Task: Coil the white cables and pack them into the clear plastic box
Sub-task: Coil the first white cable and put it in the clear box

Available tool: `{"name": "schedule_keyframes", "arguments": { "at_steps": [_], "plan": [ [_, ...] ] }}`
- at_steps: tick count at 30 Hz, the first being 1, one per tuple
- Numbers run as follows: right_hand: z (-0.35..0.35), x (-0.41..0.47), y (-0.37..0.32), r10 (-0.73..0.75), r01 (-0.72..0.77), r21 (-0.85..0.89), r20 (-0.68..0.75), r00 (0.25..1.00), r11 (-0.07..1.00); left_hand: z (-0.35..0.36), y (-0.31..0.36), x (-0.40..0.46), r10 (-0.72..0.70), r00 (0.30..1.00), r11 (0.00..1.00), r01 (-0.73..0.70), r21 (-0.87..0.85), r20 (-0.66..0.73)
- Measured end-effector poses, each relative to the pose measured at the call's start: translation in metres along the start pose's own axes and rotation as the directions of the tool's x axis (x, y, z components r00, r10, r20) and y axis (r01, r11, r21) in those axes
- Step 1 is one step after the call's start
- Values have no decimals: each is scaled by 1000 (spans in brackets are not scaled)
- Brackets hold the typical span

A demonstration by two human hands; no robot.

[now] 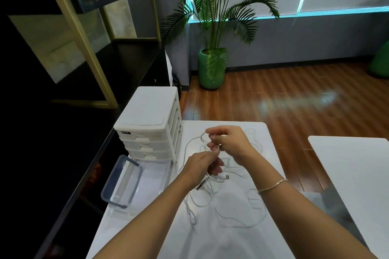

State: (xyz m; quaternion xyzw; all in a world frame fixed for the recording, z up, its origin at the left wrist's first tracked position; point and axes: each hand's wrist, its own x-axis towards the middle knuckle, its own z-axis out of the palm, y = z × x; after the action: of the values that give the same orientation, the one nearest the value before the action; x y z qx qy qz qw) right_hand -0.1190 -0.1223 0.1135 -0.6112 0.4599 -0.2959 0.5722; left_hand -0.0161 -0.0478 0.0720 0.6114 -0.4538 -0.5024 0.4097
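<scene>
Several white cables point(219, 210) lie tangled in loose loops on the white table point(231, 244). My right hand point(229, 143) is raised above the tangle and pinches a strand of cable between thumb and fingers. Just below and left of it, my left hand point(202, 166) grips another stretch of the same cable with curled fingers. A plug end point(227, 176) lies on the table under the hands. The clear plastic box point(145, 176) sits open at the table's left edge, with its clear lid point(121, 183) propped upright against its left side.
A white drawer unit point(151, 122) stands at the table's far left, right behind the box. A second white table point(353, 166) is to the right across a gap. A potted palm point(212, 67) stands on the wooden floor beyond. Dark shelving runs along the left.
</scene>
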Motion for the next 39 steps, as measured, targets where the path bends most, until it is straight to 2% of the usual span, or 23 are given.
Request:
{"name": "schedule_keyframes", "arguments": {
  "at_steps": [6, 12, 16, 20, 25, 29, 32, 34, 35, 37, 39],
  "plan": [
    [-4, -6, 4, -3, 4, 32, -49, 999, 999, -5, 7, -12, -23, 998, 1000, 24, -17, 50],
    [-11, -15, 18, 69, -74, -70, -80, 994, 995, -12, 28, -20, -56, 992, 950, 20, -310, -109],
    [-10, -18, 17, 107, -112, -68, -72, 992, 991, -16, 40, -24, -13, 994, 925, -30, -380, -110],
    [-11, -20, 18, 129, -133, -96, -44, 991, 986, -22, 48, -23, -5, 984, 889, -78, -451, -180],
    [-12, -27, 21, 87, -90, -275, -21, 996, 957, -25, 51, -26, 2, 987, 879, -77, -470, -158],
    [-10, -32, 20, 108, -113, -409, -36, 994, 906, -24, 52, -29, -23, 990, 895, -40, -445, -136],
    [-6, -34, 11, -22, -2, -497, -43, 999, 868, -20, 51, -30, -36, 994, 934, -3, -357, -104],
    [-3, -34, 4, -96, 92, -442, 13, 995, 892, -15, 51, -30, -38, 998, 949, 18, -315, -57],
    [-1, -34, 0, -101, 116, -362, 62, 993, 925, -12, 51, -31, -39, 999, 951, 26, -308, -37],
    [2, -36, -5, -92, 116, -167, 145, 985, 979, -8, 52, -31, -40, 999, 952, 33, -303, -15],
    [4, -38, -8, -94, 108, -94, 149, 984, 990, -7, 52, -30, -41, 999, 952, 36, -303, -12]
  ]
}}
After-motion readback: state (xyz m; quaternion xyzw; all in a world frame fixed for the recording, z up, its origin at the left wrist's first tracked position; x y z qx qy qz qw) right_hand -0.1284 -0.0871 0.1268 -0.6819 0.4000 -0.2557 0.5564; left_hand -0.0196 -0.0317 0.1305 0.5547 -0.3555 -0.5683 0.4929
